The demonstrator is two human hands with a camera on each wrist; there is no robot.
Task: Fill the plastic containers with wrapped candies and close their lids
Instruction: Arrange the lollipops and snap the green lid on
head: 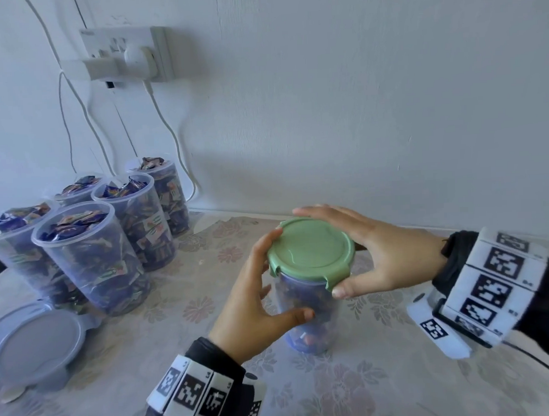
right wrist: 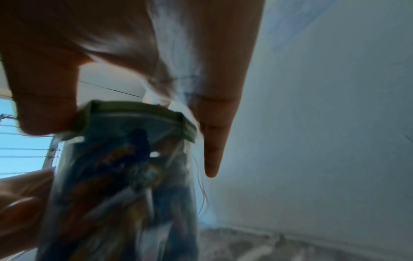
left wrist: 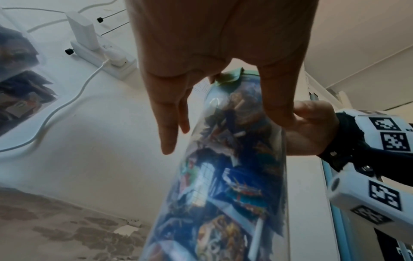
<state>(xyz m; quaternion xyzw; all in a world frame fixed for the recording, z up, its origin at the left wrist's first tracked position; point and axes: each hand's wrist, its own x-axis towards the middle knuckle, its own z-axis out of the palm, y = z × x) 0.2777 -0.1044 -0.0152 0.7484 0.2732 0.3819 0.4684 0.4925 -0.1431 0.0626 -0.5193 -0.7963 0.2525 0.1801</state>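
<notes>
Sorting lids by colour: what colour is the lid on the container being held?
Pale green lid, clearest in the head view.

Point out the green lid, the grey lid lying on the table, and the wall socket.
green lid [head: 309, 249], head view, middle of its flat top.
grey lid [head: 37, 342], head view, centre of its upper face.
wall socket [head: 118, 46], head view, front plate above the plugged-in charger.
</notes>
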